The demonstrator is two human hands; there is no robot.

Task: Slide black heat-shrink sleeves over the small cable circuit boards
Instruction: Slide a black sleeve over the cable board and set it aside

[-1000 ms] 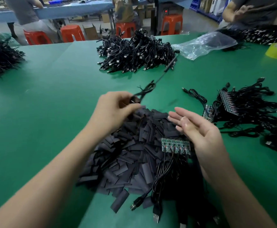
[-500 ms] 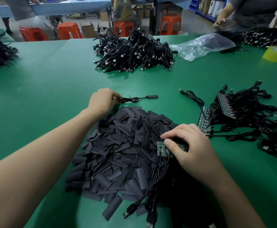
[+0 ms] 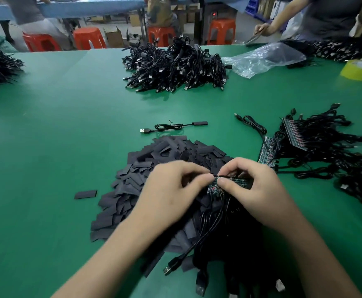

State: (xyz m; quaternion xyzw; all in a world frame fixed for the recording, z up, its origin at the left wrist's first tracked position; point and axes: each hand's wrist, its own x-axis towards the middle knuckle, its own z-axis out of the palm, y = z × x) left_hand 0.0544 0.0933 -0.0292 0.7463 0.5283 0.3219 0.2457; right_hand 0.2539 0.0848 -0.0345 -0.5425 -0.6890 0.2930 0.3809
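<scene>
– Over the sleeve pile (image 3: 169, 151), near-centre of the green table (image 3: 57, 125): what are the hands on?
– Both are on one board strip (image 3: 238, 182). The left hand (image 3: 173, 192) has its fingers curled, tips pinching the strip's left end. The right hand (image 3: 255, 190) is clamped on the rest, thumb on top. The hands are nearly touching.
– Sleeve in either hand?
– Can't tell, fingers cover that spot.
– Which step, then?
– My read: freeing or lining up one small board at the strip's end, before sleeving. No sleeve is on it yet. Black cables (image 3: 218, 214) trail from the strip toward 6 o'clock.
– Where's the stock?
– The pile sits under the hands and spreads out to 9 and 12 o'clock. One loose sleeve (image 3: 85, 194) lies at 9 o'clock, apart from the pile. One sleeved cable (image 3: 175, 126) lies at 12 o'clock just past the pile and looks finished. More board panels (image 3: 268, 151) with cables are at 2 o'clock.
– Next move?
– Likely one hand holds the board, and the other takes a single sleeve, opens its flat mouth and pushes it on. The sleeves lie flat and overlapped, so lifting just one needs care. Board corners may snag.
– Anything else?
– Cable heap (image 3: 175, 67) far off at 12 o'clock, plastic bag (image 3: 266, 59) at 1, tape roll (image 3: 358, 69) at 2.
</scene>
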